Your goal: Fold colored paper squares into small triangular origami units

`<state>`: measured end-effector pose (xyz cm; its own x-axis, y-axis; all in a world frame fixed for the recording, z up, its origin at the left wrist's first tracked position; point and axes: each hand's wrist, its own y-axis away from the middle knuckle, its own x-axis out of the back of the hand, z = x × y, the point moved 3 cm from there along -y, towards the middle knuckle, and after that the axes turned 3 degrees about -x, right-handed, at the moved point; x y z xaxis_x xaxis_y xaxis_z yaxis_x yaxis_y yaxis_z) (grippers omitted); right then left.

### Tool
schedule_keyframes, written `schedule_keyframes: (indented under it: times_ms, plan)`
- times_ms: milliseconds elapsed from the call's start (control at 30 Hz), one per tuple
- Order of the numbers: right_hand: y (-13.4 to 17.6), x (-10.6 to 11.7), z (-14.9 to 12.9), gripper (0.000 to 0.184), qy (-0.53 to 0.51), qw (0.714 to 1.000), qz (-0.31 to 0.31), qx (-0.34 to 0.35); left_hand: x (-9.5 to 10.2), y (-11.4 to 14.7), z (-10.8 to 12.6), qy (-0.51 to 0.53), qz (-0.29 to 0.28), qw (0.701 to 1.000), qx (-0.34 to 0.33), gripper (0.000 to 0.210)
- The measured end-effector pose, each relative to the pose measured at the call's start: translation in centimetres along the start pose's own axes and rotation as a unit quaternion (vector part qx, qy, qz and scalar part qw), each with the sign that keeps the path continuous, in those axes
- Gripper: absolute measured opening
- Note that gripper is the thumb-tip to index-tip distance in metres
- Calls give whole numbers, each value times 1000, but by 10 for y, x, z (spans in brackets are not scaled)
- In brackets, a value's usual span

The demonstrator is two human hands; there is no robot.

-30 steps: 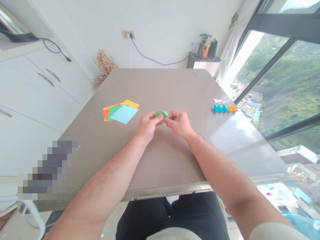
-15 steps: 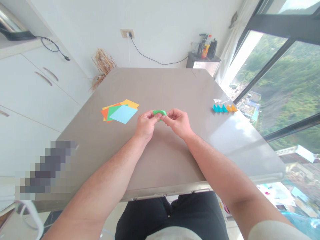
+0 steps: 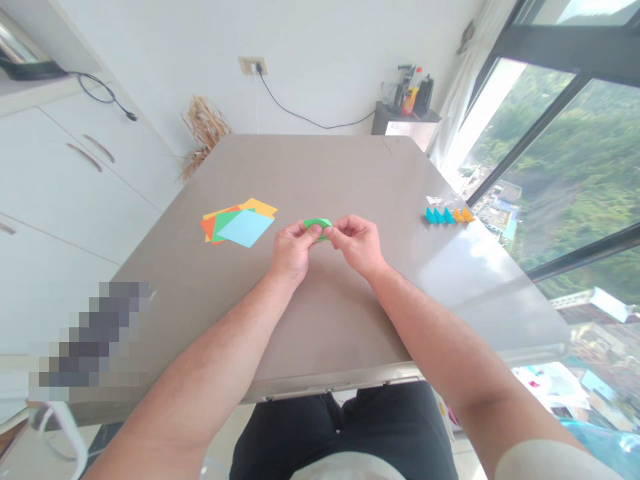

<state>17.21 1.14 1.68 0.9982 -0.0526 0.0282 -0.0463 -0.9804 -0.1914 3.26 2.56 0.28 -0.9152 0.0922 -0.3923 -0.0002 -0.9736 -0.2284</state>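
Observation:
A small folded piece of green paper [image 3: 318, 222] is held above the middle of the table, pinched from both sides. My left hand [image 3: 294, 248] grips its left part, thumb on top. On the right part, my right hand [image 3: 357, 243] pinches with thumb and fingers. Both thumbs sit close together on the near side, and the paper looks curved between them. The fingers hide its lower part. Off to the left lie loose square sheets of coloured paper [image 3: 247, 228], a light blue one on top of green, orange and yellow ones.
On the right of the grey table [image 3: 320, 173] stands a row of small folded paper shapes [image 3: 440, 215], blue then orange. Beside them lies a scrap of clear plastic [image 3: 440, 200]. A blurred-out dark object [image 3: 95, 337] rests at the left edge. Windows line the right side.
The thumbs have shifted slightly apart on the green paper, and its upper edge looks more bowed. Both hands stay in nearly the same place.

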Motion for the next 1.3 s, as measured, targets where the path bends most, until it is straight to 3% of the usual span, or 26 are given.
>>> schedule_keyframes:
  times_ms: [100, 300, 600, 900, 1300]
  plan:
    - [1, 0, -1, 29, 32, 999, 22, 1, 3, -1, -1, -26, 11, 999, -23, 19]
    - [1, 1, -2, 25, 60, 998, 31, -3, 5, -1, -5, -49, -23, 998, -17, 26]
    - [1, -2, 1, 31, 70, 998, 9, 1, 2, 0, 0, -40, 38, 998, -10, 24]
    - [1, -1, 2, 29, 76, 997, -1, -7, 5, 0, -4, -35, 43, 998, 0, 28]
    - [3, -2, 1, 18, 101, 992, 31, 63, 2, -1, -2, -15, 44, 999, 5, 24]
